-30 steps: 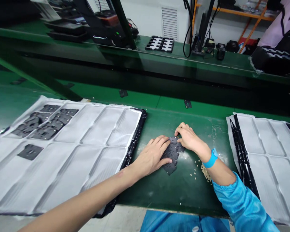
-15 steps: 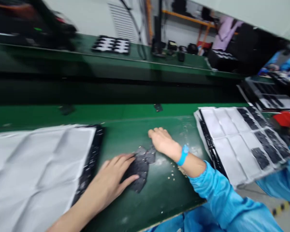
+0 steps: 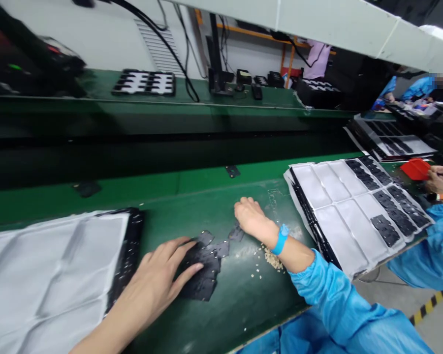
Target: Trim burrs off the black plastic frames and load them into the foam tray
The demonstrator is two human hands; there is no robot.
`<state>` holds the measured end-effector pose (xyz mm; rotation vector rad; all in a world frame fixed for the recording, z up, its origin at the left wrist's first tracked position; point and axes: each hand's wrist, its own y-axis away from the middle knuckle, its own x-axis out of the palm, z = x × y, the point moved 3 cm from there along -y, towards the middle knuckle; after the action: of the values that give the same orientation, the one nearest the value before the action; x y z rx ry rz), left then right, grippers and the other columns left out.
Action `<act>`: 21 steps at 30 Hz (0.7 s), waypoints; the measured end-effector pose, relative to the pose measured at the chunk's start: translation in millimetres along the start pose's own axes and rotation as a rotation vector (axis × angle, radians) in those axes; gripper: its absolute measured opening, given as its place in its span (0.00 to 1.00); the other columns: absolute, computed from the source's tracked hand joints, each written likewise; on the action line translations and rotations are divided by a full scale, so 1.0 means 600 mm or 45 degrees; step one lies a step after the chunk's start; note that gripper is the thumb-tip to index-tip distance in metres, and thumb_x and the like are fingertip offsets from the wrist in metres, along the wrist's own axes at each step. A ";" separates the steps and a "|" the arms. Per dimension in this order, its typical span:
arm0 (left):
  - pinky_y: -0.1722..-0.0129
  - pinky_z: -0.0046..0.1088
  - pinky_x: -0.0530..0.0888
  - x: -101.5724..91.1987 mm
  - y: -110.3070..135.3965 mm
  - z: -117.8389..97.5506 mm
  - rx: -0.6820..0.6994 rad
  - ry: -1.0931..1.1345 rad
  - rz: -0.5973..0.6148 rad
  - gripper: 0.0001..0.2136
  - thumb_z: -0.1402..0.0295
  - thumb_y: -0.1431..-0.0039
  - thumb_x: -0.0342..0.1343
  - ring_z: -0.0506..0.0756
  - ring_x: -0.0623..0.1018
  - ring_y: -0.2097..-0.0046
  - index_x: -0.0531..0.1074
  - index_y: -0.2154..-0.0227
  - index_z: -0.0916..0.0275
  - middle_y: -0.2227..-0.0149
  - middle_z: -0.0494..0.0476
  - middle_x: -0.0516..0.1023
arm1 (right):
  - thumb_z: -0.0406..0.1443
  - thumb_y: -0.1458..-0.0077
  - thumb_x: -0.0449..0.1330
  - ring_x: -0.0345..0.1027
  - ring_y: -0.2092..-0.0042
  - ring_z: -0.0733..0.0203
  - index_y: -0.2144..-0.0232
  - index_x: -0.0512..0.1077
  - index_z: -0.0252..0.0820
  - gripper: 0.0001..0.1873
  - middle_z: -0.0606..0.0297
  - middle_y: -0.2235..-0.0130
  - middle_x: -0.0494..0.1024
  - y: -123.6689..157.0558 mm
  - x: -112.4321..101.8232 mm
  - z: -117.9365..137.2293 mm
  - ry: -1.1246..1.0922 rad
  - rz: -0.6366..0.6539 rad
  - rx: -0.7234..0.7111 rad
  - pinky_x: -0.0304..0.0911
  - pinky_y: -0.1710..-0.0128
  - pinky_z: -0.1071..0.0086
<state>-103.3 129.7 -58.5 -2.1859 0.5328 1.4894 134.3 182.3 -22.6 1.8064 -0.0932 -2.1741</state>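
My left hand (image 3: 166,270) rests palm down over the left side of a loose pile of thin black flat pieces (image 3: 203,282) on the green table. Its fingers are stretched and the thumb stands apart, touching the pile. My right hand (image 3: 251,216), with a blue band on the wrist, is curled with its fingers pointing down and away. What its fingertips hold, if anything, is hidden. One black flat piece (image 3: 237,232) lies partly under its left side, apart from the pile. Small pale bits (image 3: 273,259) are heaped beside the right wrist.
A white compartment tray (image 3: 70,275) stands at left. Another white tray (image 3: 339,196), partly filled with black pieces, is at right. Single black pieces lie on the green strip (image 3: 192,178) behind. A co-worker's hands (image 3: 441,179) are near a red object (image 3: 416,169) at far right.
My right hand has shifted slightly right relative to the pile. The black piece near it now lies apart from the pile, and the pile looks more spread. The camera view has also shifted.
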 end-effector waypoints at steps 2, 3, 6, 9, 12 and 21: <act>0.46 0.50 0.76 -0.009 -0.005 -0.017 0.001 0.019 -0.003 0.26 0.45 0.29 0.44 0.69 0.79 0.45 0.76 0.48 0.59 0.45 0.67 0.80 | 0.40 0.31 0.63 0.76 0.47 0.50 0.43 0.73 0.40 0.17 0.55 0.43 0.76 0.009 0.002 -0.006 -0.003 -0.044 0.004 0.75 0.49 0.52; 0.46 0.49 0.76 -0.012 -0.009 -0.029 0.003 0.029 0.000 0.24 0.48 0.28 0.45 0.68 0.79 0.45 0.75 0.47 0.59 0.45 0.67 0.80 | 0.40 0.31 0.63 0.76 0.47 0.50 0.43 0.73 0.40 0.17 0.55 0.43 0.76 0.013 0.005 -0.010 -0.009 -0.065 0.002 0.75 0.48 0.51; 0.48 0.48 0.75 -0.010 -0.034 -0.076 -0.021 0.020 0.021 0.19 0.54 0.27 0.48 0.66 0.79 0.46 0.73 0.45 0.60 0.46 0.66 0.79 | 0.38 0.31 0.63 0.75 0.47 0.50 0.45 0.74 0.39 0.15 0.56 0.44 0.77 0.020 0.014 -0.021 -0.039 -0.101 -0.006 0.74 0.47 0.51; 0.49 0.50 0.74 0.011 -0.074 -0.124 -0.116 -0.069 0.093 0.17 0.55 0.29 0.55 0.69 0.77 0.48 0.74 0.50 0.65 0.49 0.69 0.79 | 0.28 0.32 0.60 0.75 0.48 0.50 0.49 0.75 0.36 0.11 0.52 0.50 0.81 0.019 0.027 -0.029 -0.084 -0.111 -0.006 0.70 0.48 0.57; 0.49 0.50 0.72 0.036 -0.113 -0.155 -0.190 -0.098 0.150 0.14 0.58 0.33 0.61 0.71 0.77 0.49 0.74 0.57 0.66 0.53 0.70 0.78 | 0.22 0.37 0.55 0.74 0.51 0.49 0.50 0.75 0.34 0.16 0.47 0.54 0.82 0.016 0.038 -0.036 -0.135 -0.134 0.023 0.68 0.50 0.61; 0.54 0.39 0.73 0.063 -0.156 -0.156 -0.334 0.138 0.220 0.14 0.72 0.46 0.70 0.67 0.81 0.52 0.72 0.60 0.64 0.57 0.67 0.81 | 0.20 0.42 0.56 0.74 0.52 0.51 0.58 0.77 0.37 0.16 0.52 0.57 0.79 0.032 0.056 -0.067 -0.446 -0.253 0.066 0.66 0.48 0.63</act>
<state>32.3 152.5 -50.7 -2.4885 0.6046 1.6155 171.9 160.7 -58.2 1.4954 -0.0494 -2.6338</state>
